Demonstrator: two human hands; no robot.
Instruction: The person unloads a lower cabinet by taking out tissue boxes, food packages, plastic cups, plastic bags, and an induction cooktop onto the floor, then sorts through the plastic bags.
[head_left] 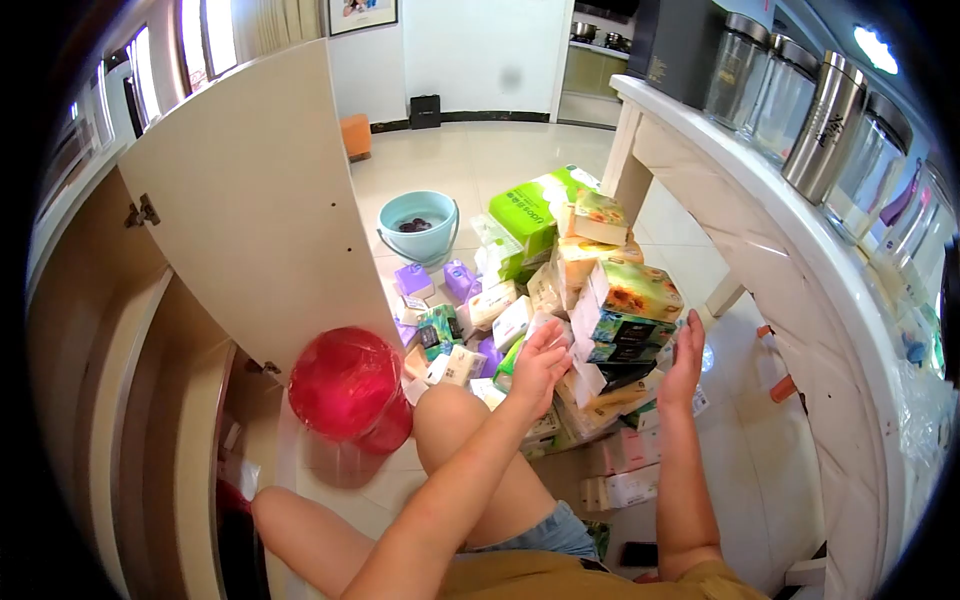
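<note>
Several packs of tissues lie in a heap on the floor in front of me. A sunflower-printed tissue pack (640, 290) sits on top of the near stack, with dark green tissue packs (630, 335) under it. My right hand (682, 362) is upright at the stack's right side, fingers straight and together, palm facing it. On the left side my left hand (541, 366) has its fingers stretched out near the packs' white ends. Whether either palm touches the stack, I cannot tell. Behind it are more yellow tissue packs (590, 260) and a big green tissue bundle (535, 212).
A red bin (385, 425) stands beside my knee, below an open cabinet door (250, 190). Farther back is a light blue bucket (420, 240) with dark things inside. A white table (740, 140) bearing glass jars (780, 95) and a steel flask (825, 130) borders the right.
</note>
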